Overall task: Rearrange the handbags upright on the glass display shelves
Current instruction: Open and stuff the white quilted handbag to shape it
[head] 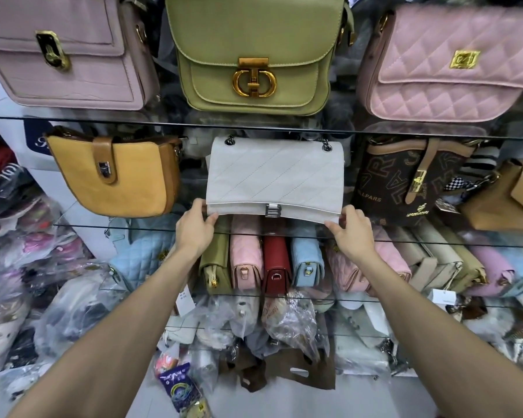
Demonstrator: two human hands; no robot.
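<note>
Head view puts the white bag (274, 179) at the centre of the frame, standing on the middle glass shelf (82, 226), flap facing us, its clasp (273, 210) low in the middle. We hold it by the two bottom corners. Our left hand (194, 229) pinches the lower left corner, thumb on the front and fingers curled behind; our right hand (348, 232) pinches the lower right corner the same way. Neither hand is spread wide; both are closed just enough to nip the edge of the flap.

We judge the main risk to be the bag tipping. Our grip is low, so the top is unsupported and could fall forward off the shelf or lean back. The chain (326, 145) at the top corners looks close under the upper shelf (420, 134), and it could catch there if we lift. We may also be holding only the flap, which could pull open rather than move the body.

A sideways shove could knock the neighbours: the tan bag (118, 179) at centre left and the brown bag (402, 182) at centre right both stand near. Just below our hands a row of small bags, among them a red bag (275, 260), sits on the lower shelf, where a dropped bag might land. Above, at top centre, stands the green bag (254, 55).
</note>
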